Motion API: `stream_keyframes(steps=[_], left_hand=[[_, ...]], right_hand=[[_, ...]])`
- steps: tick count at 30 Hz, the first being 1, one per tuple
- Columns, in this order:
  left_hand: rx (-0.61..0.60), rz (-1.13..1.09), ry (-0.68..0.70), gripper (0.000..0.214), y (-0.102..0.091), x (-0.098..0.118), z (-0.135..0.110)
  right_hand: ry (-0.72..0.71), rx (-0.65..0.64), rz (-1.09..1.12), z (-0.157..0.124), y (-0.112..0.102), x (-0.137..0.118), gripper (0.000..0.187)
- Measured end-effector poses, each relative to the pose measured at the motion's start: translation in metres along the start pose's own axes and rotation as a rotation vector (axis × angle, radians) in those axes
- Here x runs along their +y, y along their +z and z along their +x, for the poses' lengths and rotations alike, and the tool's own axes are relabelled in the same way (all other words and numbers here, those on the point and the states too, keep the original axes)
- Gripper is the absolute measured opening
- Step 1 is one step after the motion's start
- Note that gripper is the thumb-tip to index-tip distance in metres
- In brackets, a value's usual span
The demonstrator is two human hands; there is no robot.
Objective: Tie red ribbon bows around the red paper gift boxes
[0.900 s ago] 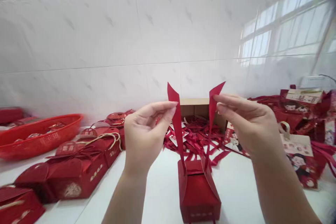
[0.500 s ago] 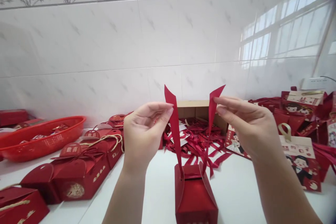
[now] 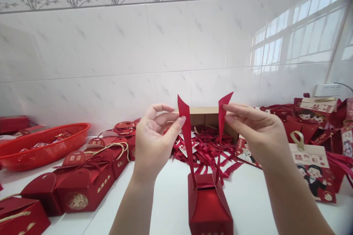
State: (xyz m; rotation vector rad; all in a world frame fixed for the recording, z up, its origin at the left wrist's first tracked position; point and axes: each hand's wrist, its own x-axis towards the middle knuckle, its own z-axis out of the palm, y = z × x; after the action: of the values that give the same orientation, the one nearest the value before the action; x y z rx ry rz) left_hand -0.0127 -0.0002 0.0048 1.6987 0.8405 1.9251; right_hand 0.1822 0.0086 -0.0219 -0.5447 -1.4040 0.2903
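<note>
A red gift box (image 3: 211,205) stands on the white table in front of me, with a red ribbon (image 3: 187,137) threaded through holes near its top. Both ribbon ends rise upright above the box. My left hand (image 3: 157,136) pinches the left end between thumb and fingers, its index finger lifted slightly apart. The other end is pinched between thumb and fingertips of my right hand (image 3: 255,132). The two ends stand apart, not crossed.
Behind the box lies a heap of red ribbons (image 3: 209,139) spilling from a cardboard box (image 3: 205,110). Finished red boxes (image 3: 85,187) line the left, near a red plastic basket (image 3: 49,154) of wrapped pieces. Printed gift bags (image 3: 314,169) crowd the right.
My left hand and its ribbon end have shifted slightly right, and its index finger has lifted. The ribbon ends are a little closer together. The gift box appears slightly farther right.
</note>
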Motion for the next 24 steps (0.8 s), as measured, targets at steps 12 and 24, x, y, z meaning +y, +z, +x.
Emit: stream_keyframes(steps=[12, 24], left_hand=[[-0.042, 0.009, -0.037, 0.037, 0.000, 0.000, 0.001], [-0.095, -0.216, -0.123, 0.037, 0.004, -0.008, 0.001]], right_hand=[[0.033, 0.015, -0.016, 0.001, 0.001, -0.002, 0.028], [0.071, 0.063, 0.032, -0.001, 0.010, -0.003, 0.021]])
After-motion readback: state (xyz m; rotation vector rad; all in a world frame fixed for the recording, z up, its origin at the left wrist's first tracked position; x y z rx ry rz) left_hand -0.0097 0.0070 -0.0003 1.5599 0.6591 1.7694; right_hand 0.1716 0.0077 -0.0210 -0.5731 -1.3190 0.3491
